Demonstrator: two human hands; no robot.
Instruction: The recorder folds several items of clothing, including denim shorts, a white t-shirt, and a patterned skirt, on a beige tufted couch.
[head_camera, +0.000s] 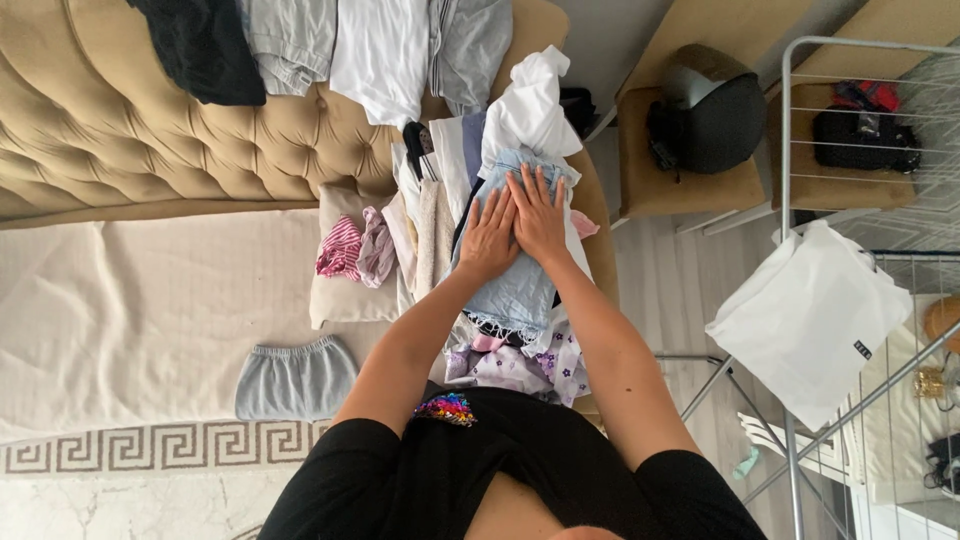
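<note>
Both my hands lie flat, side by side, on a light blue denim garment (520, 290) that tops a pile of clothes on the sofa's armrest. My left hand (488, 235) presses the garment's left half, fingers together and pointing away from me. My right hand (540, 215) rests just beside it, fingers spread. A crumpled white garment (530, 105) lies beyond my fingertips. Under the denim, a white cloth with purple flowers (520, 368) sticks out toward me. Neither hand grips anything.
A tufted beige sofa (150, 130) has dark, grey and white clothes draped over its back. A grey folded garment (296, 380) and a pink striped piece (342, 248) lie on the seat. A metal drying rack (850, 300) with a white cloth stands right; a black helmet (715, 115) sits on a stool.
</note>
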